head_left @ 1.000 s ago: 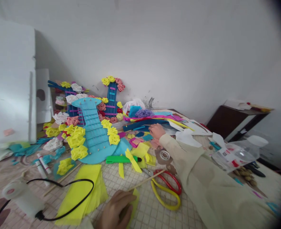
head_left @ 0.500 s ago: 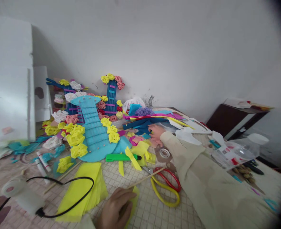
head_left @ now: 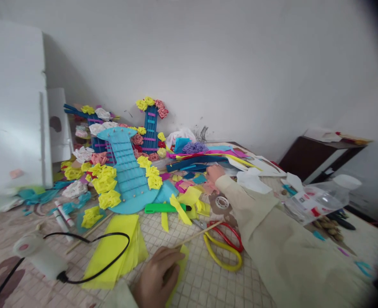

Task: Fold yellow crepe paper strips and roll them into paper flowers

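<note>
My left hand (head_left: pixel 159 276) rests at the near edge of the table, fingers curled around a thin wooden stick (head_left: pixel 198 234). A yellow paper strip (head_left: pixel 178 278) lies under that hand, partly hidden by it. My right hand (head_left: pixel 215 173) reaches to the far side, closed, beside dark blue paper strips (head_left: pixel 193 163) and pink scraps; whether anything is inside it I cannot make out. Scissors with red and yellow handles (head_left: pixel 222 252) lie between my hands, under the stick's tip. A green utility knife (head_left: pixel 166 208) lies just beyond, on yellow paper scraps.
A light blue guitar-shaped board (head_left: pixel 128 171) with yellow paper flowers stands at left centre. A yellow paper stack (head_left: pixel 112 252) and a white glue gun (head_left: pixel 39 256) with a black cord lie left. A tape roll (head_left: pixel 221 202) and a clear plastic bottle (head_left: pixel 323 199) are right.
My right hand has shifted slightly right and up, and its fingers have drawn in from the blue paper. Some dark blue paper now lies flatter. My left hand keeps the stick.
</note>
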Tool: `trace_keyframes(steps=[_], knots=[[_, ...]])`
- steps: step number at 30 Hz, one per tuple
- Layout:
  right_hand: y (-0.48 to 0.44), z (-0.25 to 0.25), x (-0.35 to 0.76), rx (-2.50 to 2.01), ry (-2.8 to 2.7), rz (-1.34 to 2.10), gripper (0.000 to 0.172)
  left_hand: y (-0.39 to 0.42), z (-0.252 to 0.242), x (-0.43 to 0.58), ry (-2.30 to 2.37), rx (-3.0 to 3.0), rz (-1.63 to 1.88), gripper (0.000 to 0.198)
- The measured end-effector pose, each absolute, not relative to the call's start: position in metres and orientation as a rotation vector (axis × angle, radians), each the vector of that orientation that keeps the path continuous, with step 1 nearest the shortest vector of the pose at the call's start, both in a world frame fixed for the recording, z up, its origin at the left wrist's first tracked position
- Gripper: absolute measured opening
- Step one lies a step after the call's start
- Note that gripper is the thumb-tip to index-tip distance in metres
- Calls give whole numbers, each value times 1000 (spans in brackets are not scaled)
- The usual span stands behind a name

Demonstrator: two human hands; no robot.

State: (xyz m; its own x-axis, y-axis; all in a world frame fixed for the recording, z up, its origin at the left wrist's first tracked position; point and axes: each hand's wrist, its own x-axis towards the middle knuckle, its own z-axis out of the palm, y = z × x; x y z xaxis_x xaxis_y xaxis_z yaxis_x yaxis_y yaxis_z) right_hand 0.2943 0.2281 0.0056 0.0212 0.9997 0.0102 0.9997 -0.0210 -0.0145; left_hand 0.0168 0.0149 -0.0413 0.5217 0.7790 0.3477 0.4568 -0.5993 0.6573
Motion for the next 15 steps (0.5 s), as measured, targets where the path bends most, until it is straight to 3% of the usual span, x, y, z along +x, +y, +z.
trace_keyframes(steps=[8, 15], knots=[[182, 30, 306, -1932, -2016, 819, 23, 16, -46, 15, 994, 2286, 818, 26], [126, 12, 303, -1699, -1831, 1236, 23, 15, -48, 12, 994, 2307, 787, 24]])
